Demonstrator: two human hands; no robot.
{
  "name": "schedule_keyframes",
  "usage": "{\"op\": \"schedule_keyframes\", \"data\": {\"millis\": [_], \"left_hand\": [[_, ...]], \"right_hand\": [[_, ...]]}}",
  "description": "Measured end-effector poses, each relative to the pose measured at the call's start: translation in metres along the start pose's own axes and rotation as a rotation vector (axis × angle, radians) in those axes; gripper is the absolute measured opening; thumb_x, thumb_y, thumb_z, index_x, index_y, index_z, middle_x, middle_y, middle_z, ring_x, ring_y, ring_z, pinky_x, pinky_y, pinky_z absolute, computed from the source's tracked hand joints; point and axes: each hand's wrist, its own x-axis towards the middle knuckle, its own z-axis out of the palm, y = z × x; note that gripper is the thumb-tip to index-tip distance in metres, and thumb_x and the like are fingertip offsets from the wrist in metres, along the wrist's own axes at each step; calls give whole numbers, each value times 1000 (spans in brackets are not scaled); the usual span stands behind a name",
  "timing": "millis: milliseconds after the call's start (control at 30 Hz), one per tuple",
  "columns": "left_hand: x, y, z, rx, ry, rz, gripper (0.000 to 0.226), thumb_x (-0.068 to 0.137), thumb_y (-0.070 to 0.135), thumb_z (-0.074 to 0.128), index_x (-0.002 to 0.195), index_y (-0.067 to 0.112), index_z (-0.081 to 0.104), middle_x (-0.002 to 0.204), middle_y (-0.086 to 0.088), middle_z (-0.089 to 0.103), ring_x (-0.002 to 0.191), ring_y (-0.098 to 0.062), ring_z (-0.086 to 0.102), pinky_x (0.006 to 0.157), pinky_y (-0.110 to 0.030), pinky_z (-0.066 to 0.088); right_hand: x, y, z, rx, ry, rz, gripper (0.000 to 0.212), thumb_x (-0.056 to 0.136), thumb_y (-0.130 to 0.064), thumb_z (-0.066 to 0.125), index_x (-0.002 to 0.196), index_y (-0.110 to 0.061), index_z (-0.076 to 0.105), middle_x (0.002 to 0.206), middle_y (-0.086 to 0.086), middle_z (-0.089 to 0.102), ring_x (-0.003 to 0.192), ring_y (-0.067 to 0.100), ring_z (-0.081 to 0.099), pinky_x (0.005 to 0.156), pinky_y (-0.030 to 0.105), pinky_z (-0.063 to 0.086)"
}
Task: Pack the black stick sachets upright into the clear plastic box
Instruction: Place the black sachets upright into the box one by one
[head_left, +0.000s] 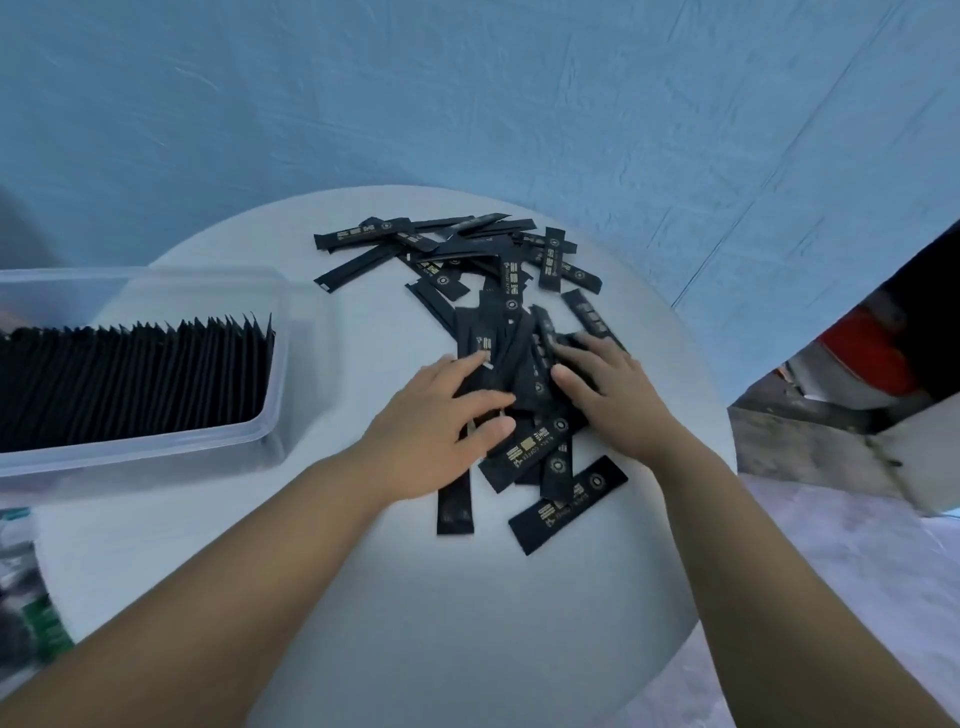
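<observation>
A loose pile of black stick sachets (511, 291) with gold print lies across the middle of the round white table (395, 597). My left hand (436, 421) and my right hand (608, 389) both rest flat on the near part of the pile, fingers spread over several sachets, pressing them from either side. Neither hand has lifted anything. A few single sachets (566, 504) lie nearest me. At the left stands the clear plastic box (280, 322), with a dense row of black sachets (130, 379) standing upright inside it.
A blue cloth (467, 104) hangs behind the table. Beyond the table's right edge, a concrete surface and a red object (862, 358) show. Blurred dark and green items (31, 613) lie at the lower left, below the box.
</observation>
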Motion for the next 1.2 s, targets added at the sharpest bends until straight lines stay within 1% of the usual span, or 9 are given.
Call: {"op": "schedule_keyframes", "data": {"millis": [133, 267, 333, 500, 600, 700, 867, 1067, 1200], "left_hand": [[-4, 5, -13, -156, 52, 12, 51, 88, 58, 32, 137, 43, 40, 155, 17, 17, 143, -4, 6, 118, -35, 12], [27, 0, -21, -73, 149, -41, 56, 92, 55, 32, 146, 42, 22, 158, 12, 4, 145, -10, -6, 119, -37, -1], [38, -3, -18, -61, 50, -36, 52, 95, 53, 34, 145, 43, 24, 158, 14, 4, 145, -8, -7, 119, -37, 1], [37, -1, -22, -217, 57, 87, 43, 92, 52, 35, 127, 37, 55, 141, 19, 43, 128, 7, 28, 110, -25, 25], [57, -11, -35, -309, 315, -2, 44, 91, 53, 36, 123, 34, 59, 141, 13, 45, 132, -6, 34, 109, -32, 28], [90, -32, -41, -123, 533, -315, 45, 98, 44, 37, 141, 31, 40, 155, 0, 26, 144, -20, 12, 115, -37, 12], [122, -52, -43, -12, 506, -548, 55, 98, 52, 25, 150, 37, 11, 160, -2, -5, 145, -28, -16, 117, -46, -9], [146, -73, -53, 113, 369, -649, 56, 97, 56, 18, 150, 38, 10, 160, -1, -4, 144, -31, -16, 113, -53, -14], [145, -68, -49, 113, 361, -548, 48, 98, 54, 23, 144, 41, 29, 156, 1, 18, 145, -28, 1, 113, -53, -12]], "right_hand": [[-9, 3, -14, 290, 272, -10, 30, 93, -37, 51, 120, -27, 59, 127, -7, 52, 122, 10, 44, 97, 12, 30], [19, 8, -10, 130, 115, 81, 55, 93, -48, 44, 143, -27, 34, 155, 1, 20, 144, 20, 12, 116, 40, 10], [24, 4, -4, -7, -14, 31, 56, 93, -51, 41, 143, -28, 34, 154, 1, 23, 144, 19, 14, 117, 45, 9], [22, 3, -23, 339, 107, -17, 18, 93, -39, 51, 103, -31, 63, 105, -17, 60, 100, 1, 51, 84, 15, 37], [56, 7, -25, 255, 255, -67, 30, 93, -38, 52, 117, -23, 60, 123, -5, 54, 112, 6, 46, 101, 27, 35], [101, 6, -19, 142, 177, -48, 48, 91, -46, 50, 135, -29, 45, 147, 1, 33, 138, 21, 23, 114, 39, 21], [154, -10, -11, -1, 46, -65, 59, 89, -59, 42, 143, -41, 28, 158, -3, 9, 145, 24, -4, 118, 47, 3], [165, -11, 0, -104, -56, -130, 57, 86, -62, 45, 139, -48, 30, 155, -12, 16, 145, 17, 0, 117, 45, 1], [157, -1, -11, 40, -67, -264, 43, 87, -45, 57, 129, -40, 49, 143, -10, 39, 136, 12, 27, 114, 35, 20]]}}
